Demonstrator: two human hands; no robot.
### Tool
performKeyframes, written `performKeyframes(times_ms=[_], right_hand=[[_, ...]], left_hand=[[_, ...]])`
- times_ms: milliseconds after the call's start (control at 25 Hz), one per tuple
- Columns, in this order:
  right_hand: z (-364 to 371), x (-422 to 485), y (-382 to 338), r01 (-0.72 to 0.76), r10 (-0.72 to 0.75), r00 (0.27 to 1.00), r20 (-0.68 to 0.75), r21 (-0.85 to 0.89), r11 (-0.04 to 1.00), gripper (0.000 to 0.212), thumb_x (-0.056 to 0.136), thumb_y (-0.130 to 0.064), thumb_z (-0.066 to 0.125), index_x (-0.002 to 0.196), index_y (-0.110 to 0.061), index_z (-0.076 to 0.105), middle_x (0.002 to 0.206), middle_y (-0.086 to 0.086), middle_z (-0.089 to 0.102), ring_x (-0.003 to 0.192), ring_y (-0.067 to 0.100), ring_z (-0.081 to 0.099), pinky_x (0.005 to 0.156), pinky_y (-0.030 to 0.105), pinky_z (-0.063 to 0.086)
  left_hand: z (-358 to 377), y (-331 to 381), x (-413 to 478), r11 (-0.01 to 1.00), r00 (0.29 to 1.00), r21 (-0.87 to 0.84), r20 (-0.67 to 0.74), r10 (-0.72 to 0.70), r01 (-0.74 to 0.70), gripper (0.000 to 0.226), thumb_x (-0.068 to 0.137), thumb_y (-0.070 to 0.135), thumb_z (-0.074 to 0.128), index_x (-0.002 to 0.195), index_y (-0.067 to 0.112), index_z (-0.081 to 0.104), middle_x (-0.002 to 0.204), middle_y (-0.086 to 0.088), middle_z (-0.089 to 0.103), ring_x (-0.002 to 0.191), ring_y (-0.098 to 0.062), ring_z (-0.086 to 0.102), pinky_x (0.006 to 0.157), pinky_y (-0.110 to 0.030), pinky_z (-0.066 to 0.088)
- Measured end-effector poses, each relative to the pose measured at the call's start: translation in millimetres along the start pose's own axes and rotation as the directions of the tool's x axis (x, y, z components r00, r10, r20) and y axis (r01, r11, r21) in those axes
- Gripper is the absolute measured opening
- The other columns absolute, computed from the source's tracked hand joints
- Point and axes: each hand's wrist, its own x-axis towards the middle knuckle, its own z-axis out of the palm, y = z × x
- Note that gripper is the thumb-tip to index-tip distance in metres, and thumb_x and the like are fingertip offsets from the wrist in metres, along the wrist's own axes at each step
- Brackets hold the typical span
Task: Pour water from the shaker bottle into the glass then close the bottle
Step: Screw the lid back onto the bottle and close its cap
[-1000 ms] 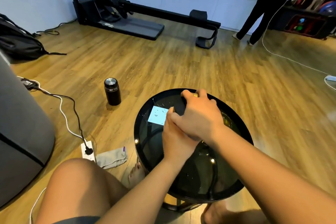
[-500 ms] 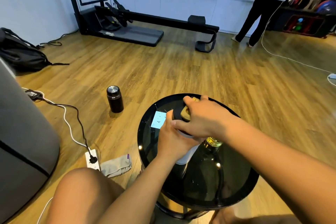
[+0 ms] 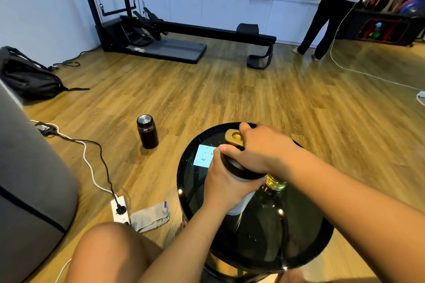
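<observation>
Step judged: lid work on shaker bottle, opening or closing not determinable

Bottle held upright over round black tabletop, body wrapped by left hand

Black lid gripped from above by right hand, fingers curled around rim; gold carry loop exposed

Next move: lid to be twisted while body is steadied

Glass not clearly identifiable; yellowish object half hidden under right wrist; water level not visible

Right hand: sliding back off the gold loop, uncovering it.
Black lid: coming into view beneath that hand.
</observation>
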Motion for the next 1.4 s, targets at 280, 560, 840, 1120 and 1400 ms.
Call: performKeyframes(times_ms=[280, 560, 840, 1120, 1400], right_hand=[[34.0, 3.9, -7.5, -0.126, 0.191, 0.959, -0.21, 0.289, 0.949, 0.058, 0.084, -0.074, 0.04, 0.111, -0.025, 0.054, 0.103, 0.004, 0.063, 0.095, 0.03, 0.06, 0.072, 0.037, 0.039], [5.1, 5.9, 24.4, 0.297, -0.276, 0.955, -0.111, 0.409, 0.863, 0.042, 0.077, -0.073, 0.051, 0.096, -0.035, 0.06, 0.087, -0.012, 0.067, 0.082, 0.011, 0.063, 0.075, 0.04, 0.052], [34.7, -1.7, -0.3, 0.003, 0.172, 0.918, -0.357, 0.44, 0.898, 0.047, 0.071, -0.076, 0.051, 0.09, -0.035, 0.062, 0.081, -0.014, 0.065, 0.077, 0.013, 0.059, 0.069, 0.036, 0.049], [23.9, -2.3, 9.3, 0.033, 0.092, 0.973, -0.214, 0.517, 0.855, 0.048, 0.072, -0.073, 0.054, 0.094, -0.032, 0.064, 0.087, -0.01, 0.069, 0.086, 0.017, 0.063, 0.078, 0.041, 0.053], [23.2, 2.0, 8.6, 0.125, -0.024, 0.981, -0.19, 0.542, 0.831, 0.045, 0.066, -0.075, 0.059, 0.087, -0.035, 0.064, 0.079, -0.015, 0.068, 0.077, 0.005, 0.06, 0.068, 0.034, 0.049]], left_hand=[[1.1, 0.3, -1.6, 0.999, 0.999, -0.027, -0.038, 0.038, -0.039, 0.094, 0.046, 0.065, 0.091, 0.117, 0.053, 0.031, 0.11, 0.023, 0.056, 0.101, 0.0, 0.058, 0.075, -0.021, 0.048], [-2.1, -1.9, 3.9, 0.998, 0.999, -0.05, 0.035, 0.026, -0.024, 0.097, 0.046, 0.066, 0.09, 0.123, 0.042, 0.037, 0.116, 0.019, 0.056, 0.11, -0.007, 0.059, 0.082, -0.021, 0.052], [9.3, 4.2, -8.7, 0.999, 0.996, -0.05, -0.091, 0.002, -0.007, 0.104, 0.047, 0.065, 0.089, 0.132, 0.037, 0.037, 0.121, 0.012, 0.06, 0.111, -0.011, 0.061, 0.088, -0.036, 0.058], [6.8, 9.9, -8.7, 0.998, 0.998, -0.06, -0.065, 0.021, -0.024, 0.097, 0.05, 0.063, 0.089, 0.128, 0.036, 0.039, 0.118, 0.012, 0.059, 0.11, -0.012, 0.062, 0.086, -0.036, 0.058], [-14.1, -11.8, -9.6, 0.999, 0.999, -0.024, 0.036, 0.025, -0.024, 0.097, 0.046, 0.068, 0.09, 0.128, 0.041, 0.044, 0.119, 0.016, 0.06, 0.116, -0.009, 0.059, 0.091, -0.03, 0.056]])
